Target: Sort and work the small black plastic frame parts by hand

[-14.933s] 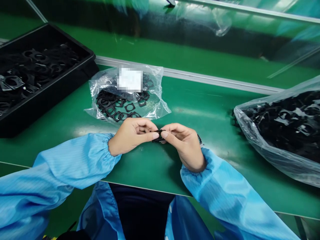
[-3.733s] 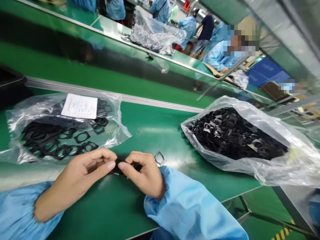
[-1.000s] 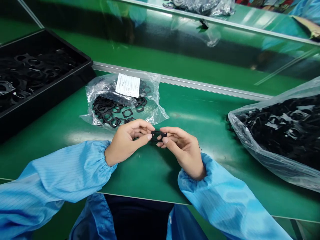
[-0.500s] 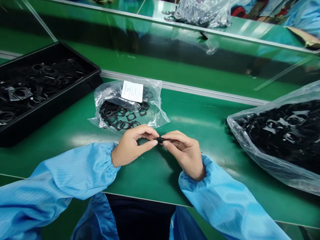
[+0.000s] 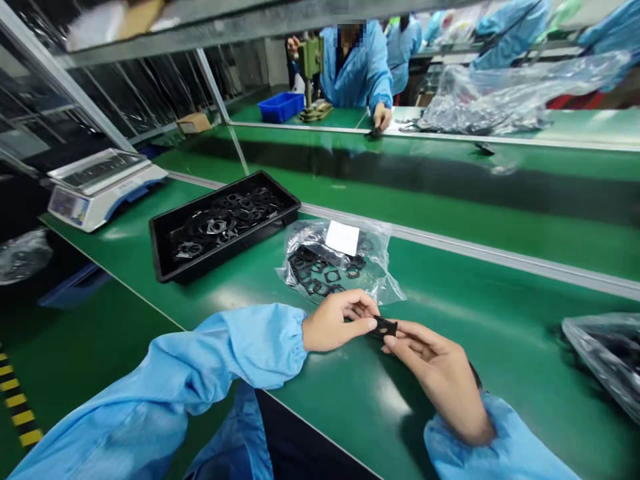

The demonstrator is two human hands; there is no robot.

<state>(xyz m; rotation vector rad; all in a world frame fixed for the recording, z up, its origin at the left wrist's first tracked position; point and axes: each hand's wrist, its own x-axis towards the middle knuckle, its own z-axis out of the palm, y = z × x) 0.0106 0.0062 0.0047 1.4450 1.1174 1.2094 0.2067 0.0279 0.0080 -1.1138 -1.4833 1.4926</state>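
A white scale (image 5: 107,187) stands well to the left of the labelled clear bag (image 5: 379,277), and a black tray (image 5: 235,245) of dark parts (image 5: 227,220) sits just beside that bag on its left. On the bag's near side my left hand (image 5: 340,323) pinches one end of a small black part (image 5: 386,327), held before the bag's right half, and my right hand (image 5: 440,370) pinches its other end; well to the bag's right lies a second plastic bag (image 5: 593,360).
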